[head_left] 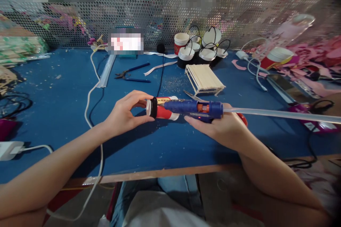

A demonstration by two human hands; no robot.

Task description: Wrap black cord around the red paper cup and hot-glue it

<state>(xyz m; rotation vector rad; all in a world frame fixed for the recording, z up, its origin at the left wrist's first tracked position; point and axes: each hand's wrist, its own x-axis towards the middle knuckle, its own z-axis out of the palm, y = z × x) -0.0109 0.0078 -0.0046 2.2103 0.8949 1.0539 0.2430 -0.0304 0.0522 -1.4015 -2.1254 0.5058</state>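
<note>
My left hand (125, 111) holds a small red and white paper cup (163, 110) lying on its side, with a black ring at its rim. My right hand (222, 127) grips a blue hot glue gun (195, 109) whose nozzle points left at the cup. A long clear glue stick (282, 114) juts from the back of the gun toward the right. Both hands hover just above the blue table (66, 113).
Behind stand a small frame of wooden sticks (204, 79), several cups with black wire handles (201, 48), blue-handled pliers (131, 73), clear glue sticks (106, 71), white cables (90, 103) and pink craft pieces (306, 56). A perforated metal screen (160, 3) closes the back.
</note>
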